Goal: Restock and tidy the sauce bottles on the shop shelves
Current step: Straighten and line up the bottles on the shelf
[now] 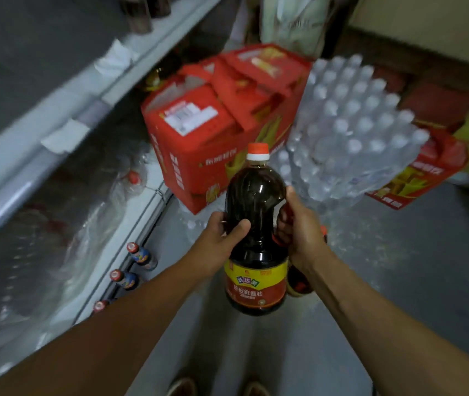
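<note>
Both hands' grip (259, 227) round bottle (256, 212).

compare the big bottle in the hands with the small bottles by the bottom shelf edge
The big sauce bottle is far larger than the small bottles. It is held up by the left hand and right hand, while the small ones stand low at the shelf edge. Its label is yellow and red, theirs blue and orange. All hold dark liquid under red caps.
</note>
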A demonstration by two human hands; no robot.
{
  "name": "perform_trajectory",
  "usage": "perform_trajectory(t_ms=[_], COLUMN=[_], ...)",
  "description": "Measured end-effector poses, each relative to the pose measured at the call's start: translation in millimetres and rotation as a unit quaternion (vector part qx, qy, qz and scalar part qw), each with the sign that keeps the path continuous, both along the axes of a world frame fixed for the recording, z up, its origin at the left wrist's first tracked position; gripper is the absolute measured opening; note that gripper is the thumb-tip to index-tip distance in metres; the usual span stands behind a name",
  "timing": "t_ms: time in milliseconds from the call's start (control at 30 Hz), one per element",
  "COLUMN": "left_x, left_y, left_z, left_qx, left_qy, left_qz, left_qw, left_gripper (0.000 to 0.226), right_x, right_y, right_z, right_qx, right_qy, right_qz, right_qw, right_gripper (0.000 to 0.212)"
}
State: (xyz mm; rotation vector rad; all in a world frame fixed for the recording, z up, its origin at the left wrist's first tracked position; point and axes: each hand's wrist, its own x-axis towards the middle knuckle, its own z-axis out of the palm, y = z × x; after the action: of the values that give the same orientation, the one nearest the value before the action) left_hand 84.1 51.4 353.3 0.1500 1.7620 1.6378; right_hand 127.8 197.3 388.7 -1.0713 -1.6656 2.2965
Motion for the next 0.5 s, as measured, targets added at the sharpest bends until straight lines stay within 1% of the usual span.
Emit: perform_trajectory(t_ms=[67,167,200,267,300,333,433,500], left_x=[0,-2,-2,-1,-2,-2,-8,-17], left_y=[2,5,6,6,5,5,1,-4], left_z=[49,114,133,170,186,202,241,264], left_qx=[0.004,0.002,0.005,0.024,0.031,0.038,0.060,0.076], left_qy=[0.017,0.055,0.063,0.069,0.070,0.074,0.083,0.093], left_qz=[0.004,0.027,0.038,0.055,0.061,0.065,0.093,0.109], left_qw=[1.000,0.998,0.997,0.996,0.995,0.994,0.990,0.987], left_gripper=[0.056,0.043,0.046,0.066,0.072,0.071,0.056,0.055], right_x=[-3,-10,-12,-18,-21,-23,-33,-42], right_y=[3,5,6,7,8,9,4,0], right_z=[47,111,130,165,179,195,242,269], right_qx=[0.000,0.002,0.008,0.020,0.019,0.016,0.026,0.030], right_qy=[0.014,0.031,0.031,0.024,0.027,0.035,0.068,0.091], right_qz=[0.000,0.001,0.004,0.018,0.023,0.030,0.066,0.079], right_qw=[1.000,1.000,0.999,0.999,0.999,0.999,0.995,0.992], right_gripper=[0.049,0.051,0.052,0.052,0.052,0.052,0.054,0.055])
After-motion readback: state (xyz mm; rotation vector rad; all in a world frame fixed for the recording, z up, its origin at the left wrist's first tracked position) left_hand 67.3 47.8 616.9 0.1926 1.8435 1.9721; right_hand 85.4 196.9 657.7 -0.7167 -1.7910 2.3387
